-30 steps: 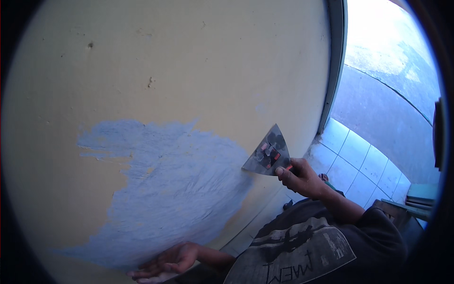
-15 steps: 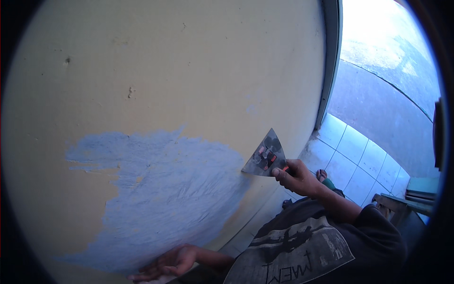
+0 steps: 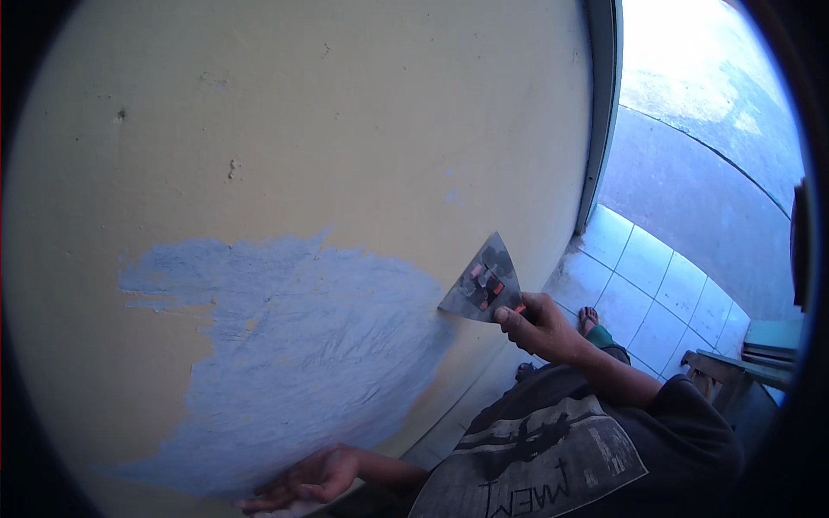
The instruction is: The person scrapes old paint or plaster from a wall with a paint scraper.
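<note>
My right hand (image 3: 546, 328) grips a putty knife (image 3: 482, 287) by its dark and orange handle. The triangular metal blade is smeared, and its left corner is at or very near the wall, by the right side of a grey-white patch (image 3: 294, 345). Low in the view is my left hand (image 3: 306, 479), palm turned up and fingers stretched out, close to the patch's bottom edge. Under its thumb a small pale area shows at the picture's edge; what it is, I cannot make out.
The yellowish wall (image 3: 345, 112) has small chips and pits. A dark door frame (image 3: 602, 121) ends it on the right, with concrete ground (image 3: 691, 173) beyond. White floor tiles (image 3: 648, 276) lie below, near my feet. A wooden piece of furniture (image 3: 725, 371) stands at the far right.
The putty knife and my right hand have shifted very slightly left. My left hand keeps nearly the same place and pose.
</note>
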`<state>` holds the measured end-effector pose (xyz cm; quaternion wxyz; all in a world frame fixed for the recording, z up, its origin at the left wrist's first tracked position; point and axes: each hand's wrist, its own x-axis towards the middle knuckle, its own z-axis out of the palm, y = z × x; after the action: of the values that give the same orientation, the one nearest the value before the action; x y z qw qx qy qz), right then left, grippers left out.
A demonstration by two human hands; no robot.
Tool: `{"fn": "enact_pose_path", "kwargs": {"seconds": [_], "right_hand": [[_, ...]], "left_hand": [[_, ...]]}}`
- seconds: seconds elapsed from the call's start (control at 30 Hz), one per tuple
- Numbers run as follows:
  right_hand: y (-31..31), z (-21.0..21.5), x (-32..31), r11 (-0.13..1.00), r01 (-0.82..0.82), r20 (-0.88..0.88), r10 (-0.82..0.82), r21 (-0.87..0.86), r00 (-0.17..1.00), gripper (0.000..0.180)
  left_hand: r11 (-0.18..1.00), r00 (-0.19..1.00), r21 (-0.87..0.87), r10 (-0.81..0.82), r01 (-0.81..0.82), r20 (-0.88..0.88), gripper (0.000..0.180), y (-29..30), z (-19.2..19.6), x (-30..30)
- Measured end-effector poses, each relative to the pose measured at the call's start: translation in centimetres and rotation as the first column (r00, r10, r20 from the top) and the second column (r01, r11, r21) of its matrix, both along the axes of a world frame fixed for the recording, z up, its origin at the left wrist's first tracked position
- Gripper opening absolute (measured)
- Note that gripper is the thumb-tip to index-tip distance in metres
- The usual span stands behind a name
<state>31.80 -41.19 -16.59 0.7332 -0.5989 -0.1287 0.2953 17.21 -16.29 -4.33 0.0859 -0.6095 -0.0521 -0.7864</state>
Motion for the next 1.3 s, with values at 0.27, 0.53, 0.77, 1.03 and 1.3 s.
{"fn": "enact_pose_path", "kwargs": {"seconds": [0.27, 0.53, 0.77, 1.03, 1.3], "right_hand": [[0.2, 0.5, 0.4, 0.999, -0.025, 0.032, 0.026, -0.019, 0.999, 0.046], [0.2, 0.6, 0.3, 0.999, -0.035, -0.036, 0.034, -0.018, 0.999, 0.047], [0.3, 0.2, 0.0, 0.998, -0.036, -0.011, 0.036, -0.047, 0.999, 0.046], [0.4, -0.6, 0.0, 0.999, -0.031, -0.051, 0.030, -0.011, 0.998, 0.045], [0.2, -1.0, 0.1, 0.999, -0.023, -0.051, 0.024, 0.022, 0.998, 0.046]], "left_hand": [[0.989, 0.989, 0.108, 0.114, -0.104, -0.091, 0.058, -0.2, 0.6, -1.1], [0.966, 0.970, 0.101, -0.242, 0.240, 0.010, 0.068, 0.6, 0.1, 0.6], [0.980, 0.995, 0.199, -0.003, 0.023, -0.098, 0.059, 1.5, -0.1, -1.4], [0.995, 0.997, 0.095, 0.047, -0.041, -0.060, 0.058, 0.7, 0.1, -0.3], [0.995, 0.997, 0.086, -0.047, 0.052, -0.064, 0.058, 0.5, -0.1, -0.8]]}}
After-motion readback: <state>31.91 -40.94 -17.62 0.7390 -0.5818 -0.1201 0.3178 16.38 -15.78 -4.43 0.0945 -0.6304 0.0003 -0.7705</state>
